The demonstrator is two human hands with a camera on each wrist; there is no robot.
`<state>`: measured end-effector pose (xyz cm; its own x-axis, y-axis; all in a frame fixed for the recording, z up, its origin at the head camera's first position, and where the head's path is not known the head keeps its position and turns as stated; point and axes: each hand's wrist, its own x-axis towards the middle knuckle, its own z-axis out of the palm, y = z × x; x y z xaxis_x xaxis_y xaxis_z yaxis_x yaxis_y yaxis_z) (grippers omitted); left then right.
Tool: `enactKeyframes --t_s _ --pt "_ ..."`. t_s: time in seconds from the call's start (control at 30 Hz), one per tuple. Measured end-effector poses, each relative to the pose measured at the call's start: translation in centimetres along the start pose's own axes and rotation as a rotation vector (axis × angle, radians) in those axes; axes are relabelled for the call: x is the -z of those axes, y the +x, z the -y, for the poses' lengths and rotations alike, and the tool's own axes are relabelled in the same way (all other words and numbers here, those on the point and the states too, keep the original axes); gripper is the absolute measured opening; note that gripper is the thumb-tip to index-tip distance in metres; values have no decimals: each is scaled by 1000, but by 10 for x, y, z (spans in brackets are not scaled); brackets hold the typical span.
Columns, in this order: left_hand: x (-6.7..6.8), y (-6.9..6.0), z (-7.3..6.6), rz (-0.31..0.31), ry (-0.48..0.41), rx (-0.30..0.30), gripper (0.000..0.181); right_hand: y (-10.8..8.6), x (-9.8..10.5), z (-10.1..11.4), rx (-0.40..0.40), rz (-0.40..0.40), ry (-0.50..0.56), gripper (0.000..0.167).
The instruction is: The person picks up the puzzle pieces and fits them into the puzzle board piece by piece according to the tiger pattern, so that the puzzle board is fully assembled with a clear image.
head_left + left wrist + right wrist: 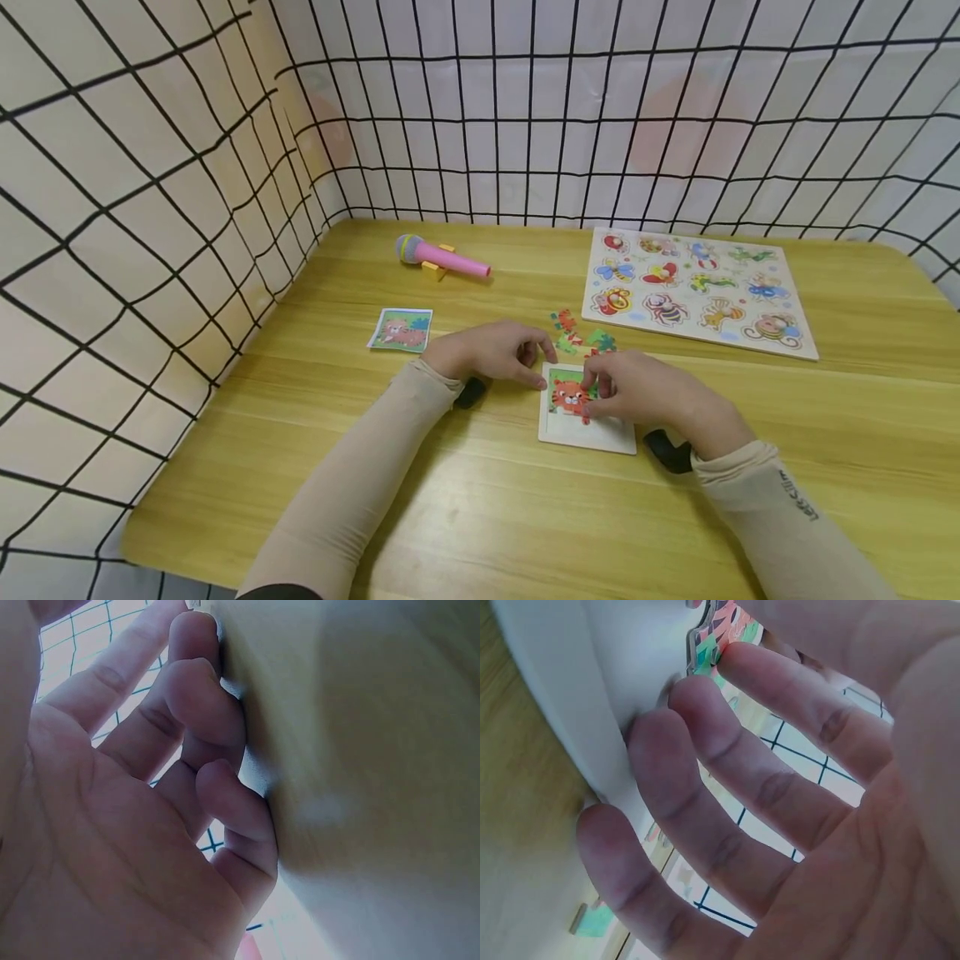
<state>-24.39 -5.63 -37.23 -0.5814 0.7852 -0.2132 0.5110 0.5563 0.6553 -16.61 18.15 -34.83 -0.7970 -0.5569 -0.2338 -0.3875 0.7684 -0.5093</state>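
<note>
A white puzzle tray [581, 435] lies on the wooden table, its upper part filled with pieces that show an orange tiger face [572, 397]. My left hand [504, 350] holds the tray's upper left corner between thumb and index finger, its other fingers curled against the tabletop. Over the tray's right half, my right hand [648, 392] pinches a puzzle piece [724, 634] with thumb and index finger, among those in the tray. The other right fingertips [660, 742] rest on the tray and table. Several loose puzzle pieces [566, 340] lie just beyond the tray, partly behind the right hand.
A tiger picture card [402, 329] lies to the left. Farther back, a pink toy microphone [450, 258] rests on a small yellow stand [433, 270]. A large insect puzzle board [697, 287] lies at the back right. Black netting [495, 117] encloses the table's back and left sides.
</note>
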Motion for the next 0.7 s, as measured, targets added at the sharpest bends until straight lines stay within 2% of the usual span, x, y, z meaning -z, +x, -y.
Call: enactKeyframes --t_s 0.2,0.4,0.7 --pt "0 1 1 3 2 -7 30 -1 0 0 5 3 9 16" --pt "0 0 0 2 3 -10 30 -1 -1 0 13 -9 18 24" --pt "0 -1 -1 0 -6 -4 30 -2 -1 8 -15 -32 -32 26"
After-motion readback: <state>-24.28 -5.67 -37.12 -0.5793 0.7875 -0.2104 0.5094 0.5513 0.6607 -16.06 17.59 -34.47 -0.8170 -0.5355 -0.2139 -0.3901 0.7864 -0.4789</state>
